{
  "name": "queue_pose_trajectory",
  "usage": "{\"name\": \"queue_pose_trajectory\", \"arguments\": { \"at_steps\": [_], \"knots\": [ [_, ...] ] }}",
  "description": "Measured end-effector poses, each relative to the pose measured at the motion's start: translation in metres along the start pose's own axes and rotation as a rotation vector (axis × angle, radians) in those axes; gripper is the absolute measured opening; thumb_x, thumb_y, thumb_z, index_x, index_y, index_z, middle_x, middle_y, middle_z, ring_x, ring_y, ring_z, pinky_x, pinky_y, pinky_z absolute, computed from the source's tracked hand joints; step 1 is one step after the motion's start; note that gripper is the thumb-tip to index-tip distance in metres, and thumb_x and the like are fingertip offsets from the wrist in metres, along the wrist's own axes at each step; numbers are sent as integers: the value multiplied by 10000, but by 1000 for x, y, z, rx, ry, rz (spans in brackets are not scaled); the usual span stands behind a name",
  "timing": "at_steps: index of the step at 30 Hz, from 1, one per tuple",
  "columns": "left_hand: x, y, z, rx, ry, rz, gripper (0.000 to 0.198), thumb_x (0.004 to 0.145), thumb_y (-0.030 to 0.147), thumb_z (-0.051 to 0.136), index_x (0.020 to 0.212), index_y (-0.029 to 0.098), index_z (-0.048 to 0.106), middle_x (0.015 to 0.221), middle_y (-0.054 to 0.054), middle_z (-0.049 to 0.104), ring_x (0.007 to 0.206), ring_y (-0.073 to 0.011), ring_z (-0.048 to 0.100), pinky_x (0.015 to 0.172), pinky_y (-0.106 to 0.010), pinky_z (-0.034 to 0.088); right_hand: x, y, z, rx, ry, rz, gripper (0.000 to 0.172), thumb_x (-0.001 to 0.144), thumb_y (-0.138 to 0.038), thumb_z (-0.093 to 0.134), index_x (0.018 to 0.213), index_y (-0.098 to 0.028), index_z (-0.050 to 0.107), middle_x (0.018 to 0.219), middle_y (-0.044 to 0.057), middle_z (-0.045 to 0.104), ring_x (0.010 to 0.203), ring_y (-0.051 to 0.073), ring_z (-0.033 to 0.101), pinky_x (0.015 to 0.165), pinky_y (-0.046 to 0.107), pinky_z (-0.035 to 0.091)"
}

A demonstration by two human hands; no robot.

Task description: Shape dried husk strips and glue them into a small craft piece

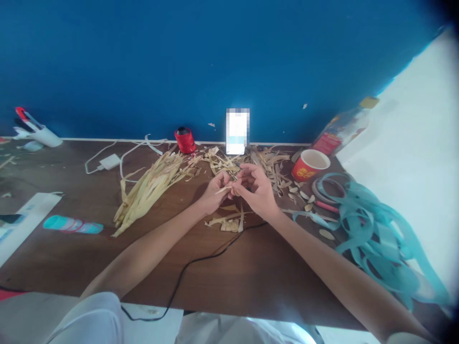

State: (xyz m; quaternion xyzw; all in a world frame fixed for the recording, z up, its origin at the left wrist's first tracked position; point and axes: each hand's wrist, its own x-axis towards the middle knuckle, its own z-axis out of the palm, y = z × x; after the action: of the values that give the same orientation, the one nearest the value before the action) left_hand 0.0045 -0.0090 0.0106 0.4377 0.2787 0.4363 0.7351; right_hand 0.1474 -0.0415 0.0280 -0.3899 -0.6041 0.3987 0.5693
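Note:
My left hand and my right hand meet above the middle of the brown table. Both are closed in a pinch on a thin pale dried leaf strip held between them. Under the hands lie a few cut strip pieces. A bundle of long dried leaf strips lies to the left of my left hand. A heap of shredded strips sits just behind the hands.
A black cable runs from the hands to the near edge. A red paper cup, a teal ribbon tangle, tape rolls, a red spool, a phone, a white charger and a teal tube surround them.

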Motion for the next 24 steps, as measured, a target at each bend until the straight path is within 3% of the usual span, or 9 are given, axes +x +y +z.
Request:
{"name": "queue_pose_trajectory", "arguments": {
  "at_steps": [9, 15, 20, 24],
  "knots": [
    [0, -1, -2, -28, -29, 18, 473, 672, 365, 777, 741, 186, 345, 578, 68, 496, 494, -38, 465, 458, -135, 343, 2, -3, -3, -105, -11, -31, 398, 813, -352, 651, 1149, -223, 482, 956, 35, 553, 744, 121, 599, 671, 269, 544],
    [-1, 1, 0, 6, -22, -4, 428, 720, 392, 733, 786, 192, 360, 630, 58, 532, 522, -43, 482, 490, -139, 356, 8, -7, -12, -163, -103, -27, 419, 813, -268, 636, 1198, -215, 480, 966, 41, 583, 792, 140, 621, 755, 314, 541],
    [-1, 4, 2, 21, -38, -30, 423, 718, 415, 730, 797, 189, 382, 679, 41, 565, 550, -45, 478, 502, -140, 334, 14, -12, -21, -211, -172, 61, 457, 807, -225, 615, 1233, -216, 450, 869, 13, 627, 755, 149, 639, 733, 324, 530],
    [-1, 5, 2, 12, -73, -22, 405, 704, 403, 744, 865, 187, 442, 717, 22, 587, 557, -52, 479, 483, -149, 303, 18, -20, -26, -266, -120, 44, 450, 789, -215, 624, 1215, -210, 476, 831, 8, 642, 746, 153, 639, 725, 318, 518]
  ]
}}
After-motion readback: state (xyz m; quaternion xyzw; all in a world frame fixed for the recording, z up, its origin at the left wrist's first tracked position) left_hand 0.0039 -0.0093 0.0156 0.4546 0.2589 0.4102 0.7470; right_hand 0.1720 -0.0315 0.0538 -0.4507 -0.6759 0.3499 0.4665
